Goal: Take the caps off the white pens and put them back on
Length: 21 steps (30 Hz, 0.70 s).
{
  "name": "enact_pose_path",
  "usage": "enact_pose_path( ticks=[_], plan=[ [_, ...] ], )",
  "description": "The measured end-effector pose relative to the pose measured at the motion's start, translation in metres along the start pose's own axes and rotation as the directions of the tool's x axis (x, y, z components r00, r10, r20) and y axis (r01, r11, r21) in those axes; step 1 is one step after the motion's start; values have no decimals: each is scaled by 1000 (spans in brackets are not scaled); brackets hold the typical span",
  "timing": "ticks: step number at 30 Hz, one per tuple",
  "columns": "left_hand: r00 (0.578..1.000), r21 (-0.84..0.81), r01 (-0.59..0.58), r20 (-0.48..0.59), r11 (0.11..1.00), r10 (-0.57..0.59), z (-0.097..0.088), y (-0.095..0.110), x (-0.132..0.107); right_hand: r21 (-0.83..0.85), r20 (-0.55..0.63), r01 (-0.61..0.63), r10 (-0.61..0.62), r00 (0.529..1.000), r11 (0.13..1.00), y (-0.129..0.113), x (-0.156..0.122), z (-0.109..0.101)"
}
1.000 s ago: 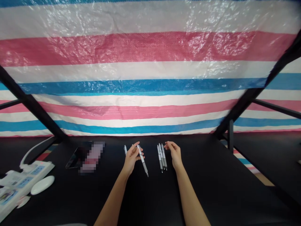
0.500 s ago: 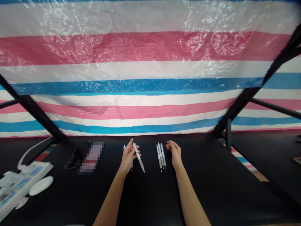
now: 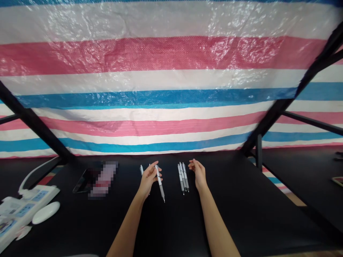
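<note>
A white pen with a grey grip [image 3: 160, 182] is held between the thumb and fingers of my left hand [image 3: 147, 180], its tip pointing down toward me. Partly hidden behind that hand lies another white pen [image 3: 141, 169]; a further white end shows close beside it. To the right, three matching pens [image 3: 183, 177] lie side by side on the black table [image 3: 171, 221], tips toward me. My right hand [image 3: 198, 175] is just right of this group, apart from it, fingers loosely bent and holding nothing.
At the left are a dark phone-like device [image 3: 84, 180], a blurred-out flat item [image 3: 104, 178], a white power strip [image 3: 32, 205] and a white oval object resembling a mouse [image 3: 46, 212]. Striped sheeting [image 3: 160, 125] hangs behind, between black frame bars [image 3: 268, 123].
My left hand has shifted slightly right and toward me with the pen, uncovering more of the pen behind it. My right hand and the three pens have stayed put.
</note>
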<state>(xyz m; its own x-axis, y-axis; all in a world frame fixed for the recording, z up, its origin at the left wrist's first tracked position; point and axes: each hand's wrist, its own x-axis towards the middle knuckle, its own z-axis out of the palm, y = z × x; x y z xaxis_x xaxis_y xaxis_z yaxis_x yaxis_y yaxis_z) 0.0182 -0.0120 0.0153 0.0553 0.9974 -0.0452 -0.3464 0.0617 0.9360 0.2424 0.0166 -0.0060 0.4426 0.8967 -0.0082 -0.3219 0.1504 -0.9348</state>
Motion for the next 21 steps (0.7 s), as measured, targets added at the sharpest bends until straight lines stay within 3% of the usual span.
enact_pose_path(
  ticks=[21],
  plan=[
    [999, 35, -36, 23, 999, 35, -2, -9, 3, 5, -1, -5, 5, 1000, 1000, -1, -1, 1]
  ],
)
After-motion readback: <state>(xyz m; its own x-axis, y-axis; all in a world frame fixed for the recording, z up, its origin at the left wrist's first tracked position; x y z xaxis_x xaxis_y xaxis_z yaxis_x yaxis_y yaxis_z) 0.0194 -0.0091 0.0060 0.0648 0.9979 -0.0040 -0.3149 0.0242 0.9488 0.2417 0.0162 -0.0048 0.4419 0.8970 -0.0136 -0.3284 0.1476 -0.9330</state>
